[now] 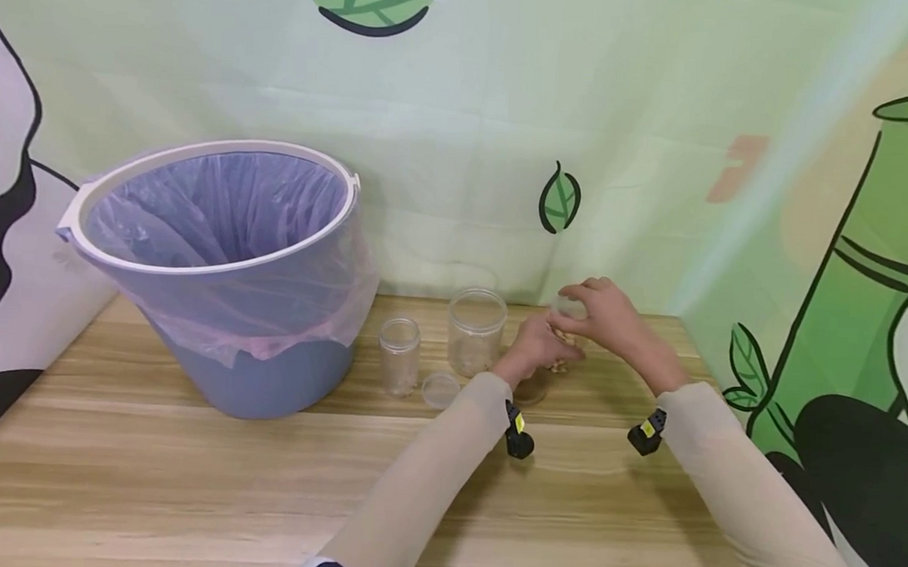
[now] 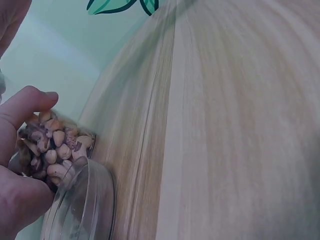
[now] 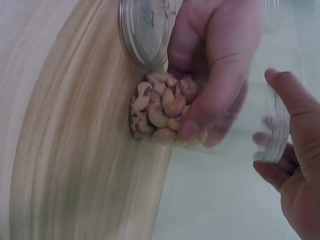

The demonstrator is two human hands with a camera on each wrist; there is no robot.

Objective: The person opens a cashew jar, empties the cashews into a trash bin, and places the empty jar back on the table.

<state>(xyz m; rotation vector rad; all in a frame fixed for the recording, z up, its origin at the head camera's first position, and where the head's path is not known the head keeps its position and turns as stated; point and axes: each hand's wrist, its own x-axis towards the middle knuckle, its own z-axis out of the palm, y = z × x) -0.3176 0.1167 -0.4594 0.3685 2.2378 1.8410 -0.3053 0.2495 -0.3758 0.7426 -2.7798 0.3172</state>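
While left grip [image 3: 210, 65] wraps nut jar [image 3: 160, 112] — right grip [image 3: 295, 165], pinching lid [image 3: 275, 127], just above.

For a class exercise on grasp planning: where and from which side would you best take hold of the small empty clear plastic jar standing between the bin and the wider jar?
Probably grip the small clear plastic jar around its round wall, coming from the front: it stands upright and lidless, with the lavender lined bin and the wider clear jar flanking it.
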